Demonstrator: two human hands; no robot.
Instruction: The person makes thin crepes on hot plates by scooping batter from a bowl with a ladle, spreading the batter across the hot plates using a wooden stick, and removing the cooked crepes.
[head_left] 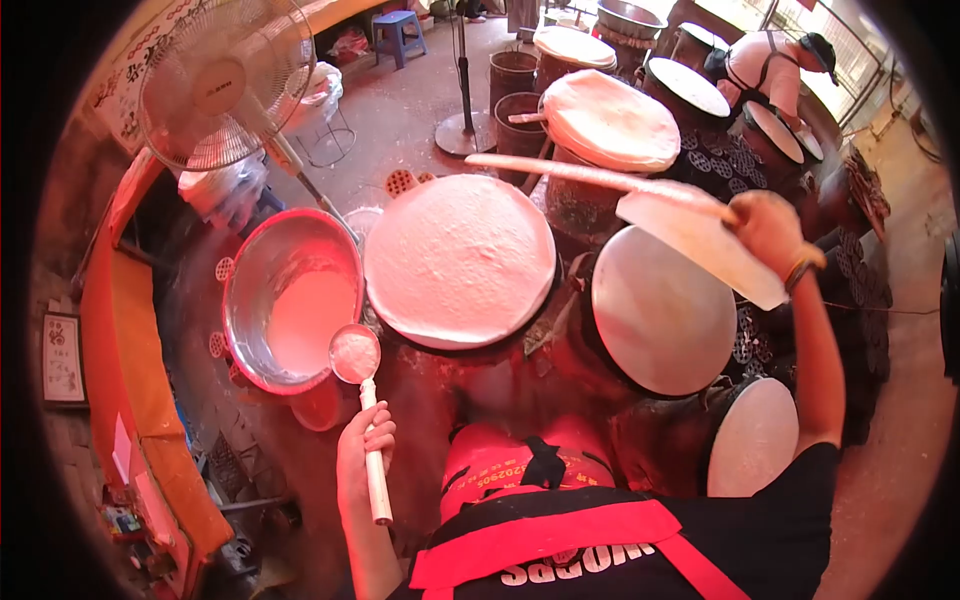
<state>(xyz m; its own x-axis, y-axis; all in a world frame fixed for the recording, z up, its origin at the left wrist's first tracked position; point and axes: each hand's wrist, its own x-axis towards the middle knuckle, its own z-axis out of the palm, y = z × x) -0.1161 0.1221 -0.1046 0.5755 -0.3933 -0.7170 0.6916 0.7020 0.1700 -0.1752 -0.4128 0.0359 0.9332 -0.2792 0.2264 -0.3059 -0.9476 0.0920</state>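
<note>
My left hand (366, 440) is wrapped round the pale handle of a ladle (355, 352), whose bowl holds pinkish batter. The ladle sits at the near rim of a metal basin (238, 345) part filled with batter (312, 315). Raised at the right, my right hand (770, 238) is closed on a wide flat scraper (690, 235). A long wooden stick (570, 171) runs left from the same hand; I cannot tell if it joins the scraper. A bare round griddle (663, 310) lies below the scraper. Between the hands, a round griddle is covered by a thin pancake (460, 258).
A stack of pancakes (612, 120) stands behind the griddles. Another bare griddle (755, 437) is near my right side. A standing fan (220, 85) is at the upper left, and a co-worker (765, 70) bends over griddles at the upper right. Perforated briquettes (725, 165) line the floor.
</note>
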